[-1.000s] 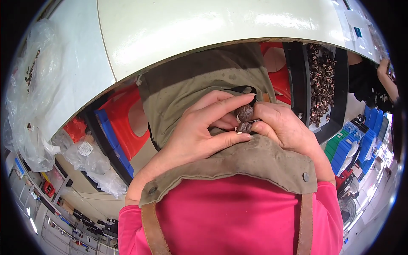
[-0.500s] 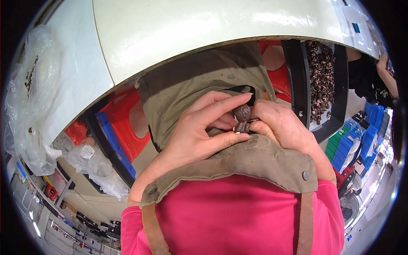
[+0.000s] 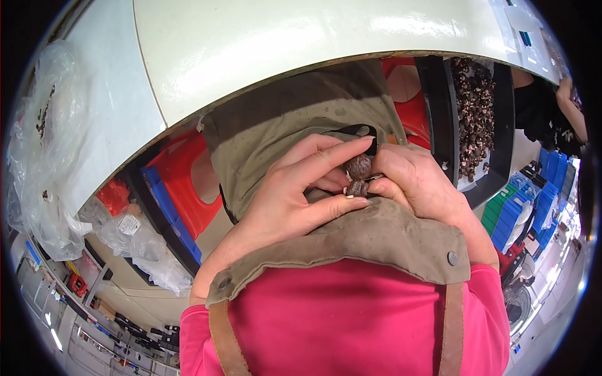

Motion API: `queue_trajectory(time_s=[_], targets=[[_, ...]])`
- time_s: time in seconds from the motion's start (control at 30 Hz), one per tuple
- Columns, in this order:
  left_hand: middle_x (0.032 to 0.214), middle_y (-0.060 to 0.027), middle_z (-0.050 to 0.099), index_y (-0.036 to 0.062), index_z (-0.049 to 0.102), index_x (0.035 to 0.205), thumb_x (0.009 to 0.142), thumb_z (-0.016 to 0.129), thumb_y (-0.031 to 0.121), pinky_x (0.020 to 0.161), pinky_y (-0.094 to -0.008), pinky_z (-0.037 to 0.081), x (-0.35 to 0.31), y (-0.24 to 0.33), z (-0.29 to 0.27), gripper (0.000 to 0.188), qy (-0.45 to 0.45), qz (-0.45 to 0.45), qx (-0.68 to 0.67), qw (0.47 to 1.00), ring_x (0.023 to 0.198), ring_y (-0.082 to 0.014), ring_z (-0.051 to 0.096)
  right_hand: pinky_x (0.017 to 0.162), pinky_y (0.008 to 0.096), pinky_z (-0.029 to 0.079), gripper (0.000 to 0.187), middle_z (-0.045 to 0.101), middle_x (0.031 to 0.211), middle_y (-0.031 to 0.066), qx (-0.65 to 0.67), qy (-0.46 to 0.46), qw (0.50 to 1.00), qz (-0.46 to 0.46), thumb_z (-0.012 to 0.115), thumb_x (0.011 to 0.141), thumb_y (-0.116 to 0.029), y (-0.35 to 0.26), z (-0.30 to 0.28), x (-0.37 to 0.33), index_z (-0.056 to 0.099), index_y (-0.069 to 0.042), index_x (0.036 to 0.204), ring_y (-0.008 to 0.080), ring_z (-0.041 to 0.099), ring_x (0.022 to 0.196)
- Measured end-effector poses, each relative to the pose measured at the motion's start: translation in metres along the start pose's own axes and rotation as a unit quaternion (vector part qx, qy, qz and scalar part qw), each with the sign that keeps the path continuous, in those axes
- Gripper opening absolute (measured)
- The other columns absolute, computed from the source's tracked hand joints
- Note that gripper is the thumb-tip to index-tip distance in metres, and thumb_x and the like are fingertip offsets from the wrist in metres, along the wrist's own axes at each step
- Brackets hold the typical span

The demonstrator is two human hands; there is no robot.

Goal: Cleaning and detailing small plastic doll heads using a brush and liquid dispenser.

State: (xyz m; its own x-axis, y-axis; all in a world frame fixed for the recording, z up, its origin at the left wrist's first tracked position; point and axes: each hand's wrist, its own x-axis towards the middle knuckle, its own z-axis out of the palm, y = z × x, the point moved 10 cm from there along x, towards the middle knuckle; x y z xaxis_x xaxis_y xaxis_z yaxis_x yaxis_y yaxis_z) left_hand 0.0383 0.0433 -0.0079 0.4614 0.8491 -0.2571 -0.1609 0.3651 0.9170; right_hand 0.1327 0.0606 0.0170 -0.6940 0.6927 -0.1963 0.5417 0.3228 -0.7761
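A small dark brown figure-like piece [image 3: 359, 168] shows between my hands over my apron-covered lap. Its upper part is round and grooved, and a smaller knobby part with pale specks lies below. My left hand [image 3: 301, 178] is closed on it, the index finger reaching along its top and the thumb at its lower end. Against its right side presses my right hand [image 3: 414, 178], its fingers curled in. A thin edge shows at the right fingertips, but what that hand grips is hidden. Just behind the piece is a black strip [image 3: 370, 133], partly covered by my fingers.
A white table [image 3: 301, 31] curves across the front. To the right, a black tray [image 3: 505, 131] holds many brown pieces with pale bits. Red stools [image 3: 182, 182] stand at both sides. Clear plastic bags [image 3: 47, 156] lie left; blue bins [image 3: 505, 222] and another person's arm [image 3: 570, 113] are right.
Both hands keep nearly the same grip on the brown piece. The view has shifted very slightly, with the table edge a little higher.
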Motion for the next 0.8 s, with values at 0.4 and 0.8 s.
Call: queue_trajectory(time_s=[0.4, 0.8], targets=[[0.116, -0.007, 0.047, 0.0051, 0.053, 0.128, 0.072, 0.074, -0.002, 0.081, -0.0217, 0.048, -0.0006, 0.0044, 0.0021, 0.06, -0.017, 0.021, 0.045, 0.999, 0.091, -0.0092, 0.053, 0.056, 0.0411, 0.041, 0.034, 0.05, 0.069, 0.0114, -0.029, -0.014, 0.999, -0.034, 0.057, 0.085, -0.037, -0.0016, 0.0005, -0.0017, 0.051, -0.004, 0.08, 0.0343, 0.053, 0.063], [0.119, -0.0085, 0.045, 0.0032, 0.053, 0.127, 0.073, 0.072, -0.006, 0.087, -0.0246, 0.049, -0.0019, 0.0005, -0.0013, 0.058, -0.005, 0.009, 0.004, 1.0, 0.102, -0.0135, 0.056, 0.055, 0.0402, 0.042, 0.035, 0.051, 0.069, 0.0113, -0.039, 0.011, 0.998, -0.039, 0.057, 0.085, -0.038, -0.0049, -0.0008, 0.0005, 0.051, -0.004, 0.079, 0.0336, 0.053, 0.063]])
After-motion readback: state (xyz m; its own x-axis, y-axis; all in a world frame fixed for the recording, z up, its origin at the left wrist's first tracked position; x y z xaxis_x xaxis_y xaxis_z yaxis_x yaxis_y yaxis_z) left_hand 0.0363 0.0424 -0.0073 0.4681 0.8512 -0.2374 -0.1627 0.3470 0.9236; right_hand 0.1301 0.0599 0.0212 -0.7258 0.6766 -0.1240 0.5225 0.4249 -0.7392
